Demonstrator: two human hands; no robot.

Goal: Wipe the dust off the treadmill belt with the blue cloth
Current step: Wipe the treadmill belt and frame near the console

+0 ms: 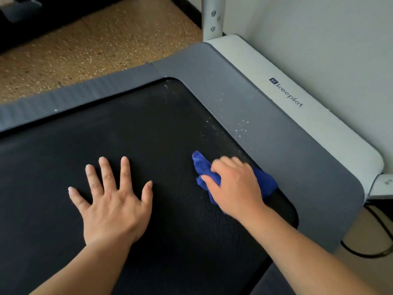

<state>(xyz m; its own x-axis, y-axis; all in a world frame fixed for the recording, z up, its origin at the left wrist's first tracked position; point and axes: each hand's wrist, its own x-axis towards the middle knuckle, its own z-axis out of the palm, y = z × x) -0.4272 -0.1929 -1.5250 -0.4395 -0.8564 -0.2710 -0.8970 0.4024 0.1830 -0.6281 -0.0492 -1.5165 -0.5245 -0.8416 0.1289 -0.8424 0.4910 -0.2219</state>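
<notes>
1. A head-worn camera looks down on the front end of a treadmill, with two bare forearms reaching in from the bottom edge.
2. The treadmill belt is black and finely ribbed, and it fills most of the view.
3. The left hand lies flat on the belt, palm down, with all fingers straight and spread wide; it holds nothing.
4. The right hand presses a bunched blue cloth onto the belt, its fingers curled over the fabric. The hand looks slightly blurred.
5. The cloth sits near the belt's right front corner, just beside the grey frame. Folds of it stick out to the left of the fingers and on the far right side of the hand.
6. White dust specks are scattered beyond the cloth, along the belt's front edge and on the grey frame next to it.
7. Past the grey frame runs a white cover printed with the word "keepkit".
8. A white post rises at the frame's far corner.
9. A speckled brown floor lies to the left, a pale wall is to the right, and a black cable trails at the lower right.
</notes>
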